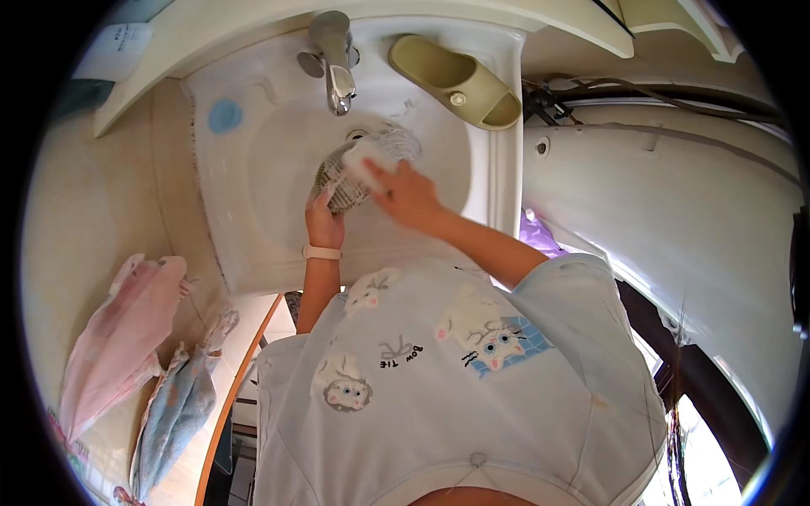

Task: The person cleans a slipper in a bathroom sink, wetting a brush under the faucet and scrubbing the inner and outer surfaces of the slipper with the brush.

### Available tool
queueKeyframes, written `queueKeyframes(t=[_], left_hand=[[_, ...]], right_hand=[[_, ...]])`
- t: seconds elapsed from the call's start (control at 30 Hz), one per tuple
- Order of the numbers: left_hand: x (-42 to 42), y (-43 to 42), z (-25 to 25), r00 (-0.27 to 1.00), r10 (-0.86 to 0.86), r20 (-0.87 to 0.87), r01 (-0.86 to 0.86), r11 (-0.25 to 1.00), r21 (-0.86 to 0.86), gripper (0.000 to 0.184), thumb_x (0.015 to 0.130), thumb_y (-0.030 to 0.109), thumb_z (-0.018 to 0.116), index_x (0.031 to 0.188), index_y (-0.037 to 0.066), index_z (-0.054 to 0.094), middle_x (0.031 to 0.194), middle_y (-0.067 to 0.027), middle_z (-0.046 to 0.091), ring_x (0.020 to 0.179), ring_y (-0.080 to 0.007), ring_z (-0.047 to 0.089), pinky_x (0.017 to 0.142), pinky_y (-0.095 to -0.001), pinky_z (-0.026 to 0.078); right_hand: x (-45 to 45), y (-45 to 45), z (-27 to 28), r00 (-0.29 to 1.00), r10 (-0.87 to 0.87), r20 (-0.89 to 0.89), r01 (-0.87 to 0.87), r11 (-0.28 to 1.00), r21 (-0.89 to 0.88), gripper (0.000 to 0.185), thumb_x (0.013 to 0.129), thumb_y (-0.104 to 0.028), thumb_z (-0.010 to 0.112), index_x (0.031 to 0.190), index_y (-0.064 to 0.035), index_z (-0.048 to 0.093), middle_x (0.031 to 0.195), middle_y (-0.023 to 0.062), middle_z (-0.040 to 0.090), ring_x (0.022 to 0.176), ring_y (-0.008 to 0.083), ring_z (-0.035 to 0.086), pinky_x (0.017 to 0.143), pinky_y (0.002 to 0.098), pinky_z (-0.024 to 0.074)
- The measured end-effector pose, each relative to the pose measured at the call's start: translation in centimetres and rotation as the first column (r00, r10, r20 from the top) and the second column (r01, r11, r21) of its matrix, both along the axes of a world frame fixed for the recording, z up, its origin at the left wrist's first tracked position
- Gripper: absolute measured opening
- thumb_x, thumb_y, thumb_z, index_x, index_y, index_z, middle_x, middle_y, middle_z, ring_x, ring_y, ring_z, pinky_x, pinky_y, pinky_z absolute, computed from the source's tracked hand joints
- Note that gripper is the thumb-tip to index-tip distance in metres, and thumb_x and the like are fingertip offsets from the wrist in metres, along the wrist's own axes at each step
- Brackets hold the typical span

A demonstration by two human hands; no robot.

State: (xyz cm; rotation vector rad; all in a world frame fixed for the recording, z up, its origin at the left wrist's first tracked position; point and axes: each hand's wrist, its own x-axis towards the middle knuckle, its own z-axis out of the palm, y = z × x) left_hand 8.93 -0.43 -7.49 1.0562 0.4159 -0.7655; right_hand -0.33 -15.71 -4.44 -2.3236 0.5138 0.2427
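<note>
Olive-green, one clog (451, 80) lay on the washbasin's (253, 198) back right corner, just beside the chrome faucet (333, 55). Over the bowl, below the spout, was a second shoe (348, 196), its ridged sole turned up and streaked with suds. The left hand (324, 218) was curled around its near edge, fingers partly hidden; the right hand (408, 194), half closed, pressed a blurred white scrubber (368, 162) against the sole.
</note>
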Motion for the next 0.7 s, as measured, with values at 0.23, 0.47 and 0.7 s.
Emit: queueKeyframes(t=[0.23, 0.47, 0.7], left_hand=[[0.0, 0.9, -1.5, 0.645, -0.580, 0.497, 0.291, 0.788, 0.542, 0.030, 0.086, 0.012, 0.050, 0.115, 0.003, 0.050, 0.107, -0.0070, 0.056, 0.095, -0.0168, 0.056, 0.079, -0.0281, 0.047], [-1.0, -1.1, 0.6, 0.999, 0.034, -0.033, -0.038, 0.989, -0.141, 0.038, 0.092, 0.028, 0.041, 0.119, 0.001, 0.047, 0.117, -0.0072, 0.052, 0.105, -0.0181, 0.051, 0.089, -0.0333, 0.042], [-1.3, -0.9, 1.5, 0.995, 0.101, -0.021, -0.102, 0.992, -0.077, 0.057, 0.092, 0.047, 0.031, 0.123, 0.002, 0.043, 0.122, -0.0088, 0.049, 0.113, -0.0213, 0.046, 0.095, -0.0359, 0.038]], right_hand=[[1.7, 2.7, 3.4, 1.000, -0.020, 0.020, 0.017, 0.989, 0.145, 0.058, 0.083, -0.039, 0.053, 0.136, -0.0320, 0.032, 0.097, 0.0232, 0.048, 0.081, 0.0370, 0.056, 0.071, 0.0429, 0.0479], [2.5, -0.4, 1.0, 0.967, -0.250, -0.046, 0.250, 0.968, 0.003, 0.055, 0.083, -0.039, 0.054, 0.135, -0.0302, 0.037, 0.095, 0.0205, 0.049, 0.077, 0.0348, 0.057, 0.069, 0.0421, 0.0472], [1.0, 2.2, 2.4, 0.979, 0.068, 0.192, -0.065, 0.998, -0.020, 0.055, 0.083, -0.040, 0.053, 0.135, -0.0290, 0.036, 0.089, 0.0172, 0.048, 0.072, 0.0344, 0.056, 0.067, 0.0418, 0.0474]])
